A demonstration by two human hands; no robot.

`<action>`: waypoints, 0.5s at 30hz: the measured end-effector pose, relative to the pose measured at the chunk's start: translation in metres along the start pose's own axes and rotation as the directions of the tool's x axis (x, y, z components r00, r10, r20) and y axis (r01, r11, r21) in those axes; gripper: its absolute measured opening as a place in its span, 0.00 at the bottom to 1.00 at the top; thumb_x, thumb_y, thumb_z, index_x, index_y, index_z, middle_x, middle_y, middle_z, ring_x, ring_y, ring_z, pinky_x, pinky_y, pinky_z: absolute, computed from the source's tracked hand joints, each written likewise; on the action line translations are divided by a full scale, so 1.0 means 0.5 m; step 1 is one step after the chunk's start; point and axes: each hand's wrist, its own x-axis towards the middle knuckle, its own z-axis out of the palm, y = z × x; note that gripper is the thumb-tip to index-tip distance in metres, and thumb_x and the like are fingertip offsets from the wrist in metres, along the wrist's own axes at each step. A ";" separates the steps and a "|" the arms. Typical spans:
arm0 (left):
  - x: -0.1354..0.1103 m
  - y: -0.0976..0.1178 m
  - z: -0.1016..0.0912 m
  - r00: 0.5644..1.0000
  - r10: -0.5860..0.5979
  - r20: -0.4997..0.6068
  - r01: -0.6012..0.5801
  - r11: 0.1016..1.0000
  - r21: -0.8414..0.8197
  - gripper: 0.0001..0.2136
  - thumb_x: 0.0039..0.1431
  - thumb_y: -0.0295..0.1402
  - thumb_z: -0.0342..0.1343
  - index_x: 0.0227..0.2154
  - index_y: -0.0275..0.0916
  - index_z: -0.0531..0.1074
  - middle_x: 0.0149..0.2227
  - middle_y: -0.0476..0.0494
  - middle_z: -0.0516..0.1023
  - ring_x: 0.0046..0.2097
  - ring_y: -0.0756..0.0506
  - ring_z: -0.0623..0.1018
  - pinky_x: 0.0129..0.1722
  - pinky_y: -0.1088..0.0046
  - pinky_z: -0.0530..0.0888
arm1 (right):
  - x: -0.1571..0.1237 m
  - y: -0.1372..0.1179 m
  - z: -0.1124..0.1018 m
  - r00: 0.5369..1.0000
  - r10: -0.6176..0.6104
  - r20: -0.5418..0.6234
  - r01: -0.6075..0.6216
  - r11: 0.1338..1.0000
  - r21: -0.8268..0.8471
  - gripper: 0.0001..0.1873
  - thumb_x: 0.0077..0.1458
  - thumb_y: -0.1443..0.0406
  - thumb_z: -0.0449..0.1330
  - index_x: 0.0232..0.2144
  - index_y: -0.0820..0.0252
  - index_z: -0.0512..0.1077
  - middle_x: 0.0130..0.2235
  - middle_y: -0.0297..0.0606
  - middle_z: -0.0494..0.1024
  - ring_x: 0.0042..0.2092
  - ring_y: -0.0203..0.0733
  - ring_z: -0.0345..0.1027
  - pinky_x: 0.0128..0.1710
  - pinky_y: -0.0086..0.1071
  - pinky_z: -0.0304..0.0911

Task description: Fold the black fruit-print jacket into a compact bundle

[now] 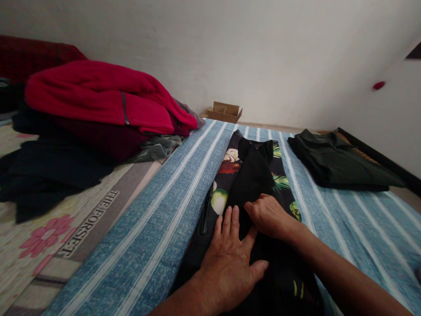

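Observation:
A black garment [251, 173] with printed patches of green leaves and pale round shapes lies lengthwise in front of me. Along its middle runs a plain black strip of cloth, like a folded-over sleeve, with a gathered end at the far side. My left hand [226, 259] rests flat on the garment, fingers spread and pointing away from me. Just right of it, my right hand [269, 215] is closed, its curled fingers on the black cloth. A zip shows on the garment's left edge. The near end is dark and partly covered by my hands and arms.
The garment lies on a blue sheet with white stripes [167, 210]. A pile with a red fleece [98, 96] and dark clothes [55, 162] stands left, on a flowered blanket [95, 202]. Folded dark cloth [335, 160] lies right. An open cardboard box [225, 115] sits by the wall.

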 end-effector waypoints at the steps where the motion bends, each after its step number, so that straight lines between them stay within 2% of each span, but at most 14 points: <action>1: 0.000 -0.001 0.002 1.000 0.001 -0.003 -0.001 1.000 0.001 0.34 0.57 0.51 0.48 0.63 0.51 0.44 0.67 0.42 0.30 0.65 0.33 0.33 0.61 0.46 0.43 | 0.003 -0.001 0.001 1.000 -0.011 -0.005 0.011 1.000 -0.002 0.08 0.53 0.72 0.50 0.32 0.64 0.70 0.28 0.44 0.77 0.30 0.44 0.72 0.33 0.34 0.53; 3: 0.000 -0.003 0.005 1.000 0.001 -0.012 -0.001 1.000 0.002 0.34 0.56 0.51 0.48 0.63 0.52 0.44 0.67 0.42 0.31 0.65 0.33 0.34 0.61 0.46 0.43 | 0.006 0.001 0.006 1.000 -0.018 -0.021 0.018 1.000 -0.001 0.08 0.52 0.72 0.50 0.32 0.65 0.70 0.27 0.44 0.77 0.30 0.44 0.71 0.32 0.33 0.53; 5: -0.001 -0.004 0.008 1.000 0.001 -0.022 0.000 1.000 0.003 0.33 0.56 0.52 0.48 0.63 0.51 0.47 0.67 0.42 0.31 0.65 0.33 0.34 0.61 0.46 0.43 | 0.003 0.013 0.010 0.998 0.026 -0.050 -0.025 1.000 0.015 0.09 0.53 0.71 0.50 0.32 0.64 0.70 0.26 0.43 0.76 0.29 0.42 0.70 0.31 0.33 0.52; 7: -0.002 -0.005 0.010 0.999 0.003 -0.036 -0.003 1.000 0.003 0.31 0.56 0.53 0.47 0.62 0.50 0.51 0.66 0.41 0.30 0.65 0.33 0.33 0.61 0.46 0.42 | -0.010 0.031 0.009 0.984 0.140 -0.106 -0.133 0.989 0.070 0.09 0.54 0.70 0.49 0.30 0.63 0.70 0.24 0.40 0.74 0.27 0.40 0.67 0.29 0.31 0.51; 9: -0.003 -0.006 0.011 0.999 0.007 -0.049 -0.007 1.000 0.003 0.31 0.56 0.53 0.46 0.61 0.49 0.54 0.66 0.39 0.30 0.65 0.33 0.33 0.61 0.47 0.42 | -0.037 0.048 0.000 0.949 0.270 -0.160 -0.238 0.952 0.192 0.11 0.54 0.69 0.48 0.26 0.61 0.68 0.22 0.36 0.70 0.25 0.37 0.63 0.26 0.30 0.49; 11: -0.003 -0.006 0.010 0.998 0.009 -0.057 -0.009 1.000 0.002 0.31 0.56 0.53 0.46 0.61 0.48 0.54 0.66 0.39 0.30 0.65 0.33 0.33 0.60 0.47 0.43 | -0.083 0.059 -0.010 0.932 0.330 -0.149 -0.260 0.897 0.359 0.11 0.53 0.69 0.47 0.23 0.60 0.66 0.20 0.31 0.66 0.23 0.33 0.58 0.24 0.28 0.47; 13: -0.003 -0.005 0.009 0.999 0.001 -0.052 -0.001 1.000 -0.001 0.31 0.56 0.53 0.46 0.61 0.49 0.54 0.66 0.39 0.31 0.65 0.33 0.33 0.60 0.46 0.43 | -0.150 0.059 -0.006 0.953 0.292 -0.079 -0.213 0.833 0.511 0.10 0.53 0.68 0.48 0.22 0.59 0.65 0.19 0.28 0.62 0.21 0.31 0.54 0.21 0.27 0.46; 15: -0.002 -0.003 0.006 0.999 -0.009 -0.037 0.009 1.000 -0.002 0.30 0.56 0.53 0.46 0.61 0.49 0.54 0.66 0.38 0.31 0.65 0.33 0.33 0.60 0.46 0.43 | -0.239 0.052 0.029 0.977 0.213 0.008 -0.172 0.768 0.616 0.10 0.54 0.67 0.51 0.22 0.58 0.66 0.19 0.28 0.63 0.21 0.30 0.54 0.19 0.26 0.47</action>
